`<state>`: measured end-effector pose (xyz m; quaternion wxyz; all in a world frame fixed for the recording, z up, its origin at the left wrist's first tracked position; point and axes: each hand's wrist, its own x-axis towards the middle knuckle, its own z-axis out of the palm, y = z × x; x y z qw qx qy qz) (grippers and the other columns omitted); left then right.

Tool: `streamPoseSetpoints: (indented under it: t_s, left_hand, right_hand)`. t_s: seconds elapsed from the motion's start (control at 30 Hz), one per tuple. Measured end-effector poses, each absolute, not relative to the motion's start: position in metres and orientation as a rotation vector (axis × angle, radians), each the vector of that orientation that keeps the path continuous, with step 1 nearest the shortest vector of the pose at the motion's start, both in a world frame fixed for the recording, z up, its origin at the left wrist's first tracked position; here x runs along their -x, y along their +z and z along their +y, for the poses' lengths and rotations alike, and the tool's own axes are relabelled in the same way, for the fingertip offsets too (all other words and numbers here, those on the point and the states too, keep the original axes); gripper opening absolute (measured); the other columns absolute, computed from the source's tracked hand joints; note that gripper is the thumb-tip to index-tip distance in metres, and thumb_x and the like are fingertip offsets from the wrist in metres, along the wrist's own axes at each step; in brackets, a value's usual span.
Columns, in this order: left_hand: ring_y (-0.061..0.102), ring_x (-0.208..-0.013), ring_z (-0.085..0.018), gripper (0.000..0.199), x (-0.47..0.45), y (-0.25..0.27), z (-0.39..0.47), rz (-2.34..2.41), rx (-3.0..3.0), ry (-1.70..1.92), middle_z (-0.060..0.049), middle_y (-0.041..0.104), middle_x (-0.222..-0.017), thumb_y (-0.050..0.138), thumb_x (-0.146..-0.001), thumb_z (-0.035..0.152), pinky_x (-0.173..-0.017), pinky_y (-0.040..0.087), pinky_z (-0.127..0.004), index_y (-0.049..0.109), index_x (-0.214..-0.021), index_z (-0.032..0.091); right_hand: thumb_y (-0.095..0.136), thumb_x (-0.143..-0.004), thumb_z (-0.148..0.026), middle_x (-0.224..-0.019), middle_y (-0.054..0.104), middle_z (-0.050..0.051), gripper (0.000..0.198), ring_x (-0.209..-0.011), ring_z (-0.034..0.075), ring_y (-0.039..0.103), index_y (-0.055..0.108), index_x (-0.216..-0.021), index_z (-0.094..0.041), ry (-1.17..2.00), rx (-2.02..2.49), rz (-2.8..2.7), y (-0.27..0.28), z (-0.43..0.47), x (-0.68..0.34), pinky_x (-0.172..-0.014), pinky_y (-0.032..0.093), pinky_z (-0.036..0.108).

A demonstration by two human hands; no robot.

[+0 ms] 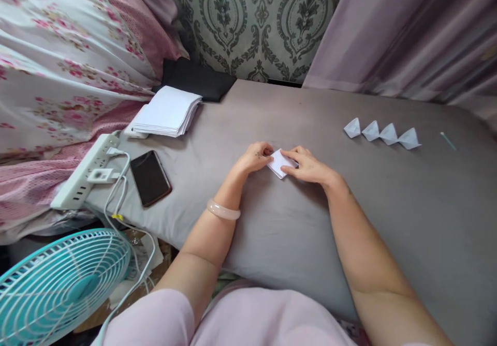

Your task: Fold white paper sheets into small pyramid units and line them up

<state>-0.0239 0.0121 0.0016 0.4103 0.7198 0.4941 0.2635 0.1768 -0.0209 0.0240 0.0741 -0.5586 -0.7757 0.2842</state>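
A small folded square of white paper (280, 164) lies on the grey cloth-covered surface, one corner pointing towards me. At its left corner, the fingers of my left hand (256, 156) are curled and pinch the edge. My right hand (308, 165) grips the right side, with the thumb near the front and the index finger along the back edge. Off to the right stands a row of several folded white paper pieces (388, 134), pointed at the top. A stack of white paper sheets (167, 110) sits at the back left.
Left of my arm lies a dark phone (150, 178), beside a white power strip (83, 173) with plugged-in cables. A turquoise fan (81, 289) stands at the lower left. A black cloth-like item (200, 79) is behind the stack. A thin pale stick (448, 140) lies far right.
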Motion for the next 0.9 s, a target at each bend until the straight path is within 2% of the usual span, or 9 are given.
streamPoseSetpoints:
  t_s: [0.17, 0.43, 0.67, 0.8, 0.9]
  left_hand:
    - [0.055, -0.077, -0.014, 0.027, 0.027, 0.006, 0.012, 1.214, -1.772, 0.649, -0.004, 0.064, -0.086, 0.056, -0.071, 0.008, -0.075, 0.046, -0.026, 0.067, -0.095, 0.014]
    - [0.055, -0.076, -0.013, 0.034, 0.029, 0.012, 0.011, 1.221, -1.716, 0.638, -0.003, 0.064, -0.084, 0.051, -0.068, 0.001, -0.075, 0.044, -0.025, 0.068, -0.095, 0.014]
    - [0.050, -0.067, -0.012, 0.021, 0.027, 0.019, 0.007, 1.263, -1.869, 0.696, -0.002, 0.060, -0.074, 0.054, -0.075, 0.011, -0.070, 0.041, -0.025, 0.069, -0.091, 0.014]
    - [0.052, -0.073, -0.014, 0.022, 0.015, 0.019, 0.001, 1.141, -2.061, 0.701, -0.004, 0.061, -0.080, 0.048, -0.082, 0.012, -0.074, 0.042, -0.026, 0.067, -0.091, 0.015]
    - [0.052, -0.079, -0.016, 0.021, 0.007, 0.012, -0.001, 1.110, -2.184, 0.631, -0.007, 0.061, -0.086, 0.046, -0.080, 0.007, -0.077, 0.043, -0.028, 0.064, -0.087, 0.014]
  right_hand:
    - [0.058, -0.083, -0.041, -0.125, 0.049, 0.011, 0.059, -0.125, 0.029, 0.042, 0.048, -0.139, -0.025, 0.845, 1.685, -2.303, 0.021, -0.021, -0.176, -0.103, 0.040, 0.041]
    - [0.064, -0.080, -0.042, -0.124, 0.049, 0.011, 0.062, -0.123, 0.031, 0.041, 0.049, -0.138, -0.026, 0.788, 1.698, -2.281, 0.017, -0.025, -0.173, -0.106, 0.036, 0.044]
    - [0.065, -0.079, -0.044, -0.124, 0.048, 0.011, 0.064, -0.124, 0.030, 0.040, 0.048, -0.138, -0.026, 0.796, 1.722, -2.269, 0.017, -0.024, -0.172, -0.107, 0.034, 0.043]
    - [0.065, -0.079, -0.044, -0.118, 0.050, 0.009, 0.060, -0.120, 0.030, 0.043, 0.052, -0.135, -0.028, 0.763, 1.716, -2.270, 0.014, -0.023, -0.171, -0.104, 0.037, 0.043]
    - [0.066, -0.078, -0.045, -0.114, 0.051, 0.009, 0.058, -0.116, 0.030, 0.045, 0.054, -0.133, -0.029, 0.723, 1.715, -2.272, 0.012, -0.023, -0.170, -0.102, 0.038, 0.044]
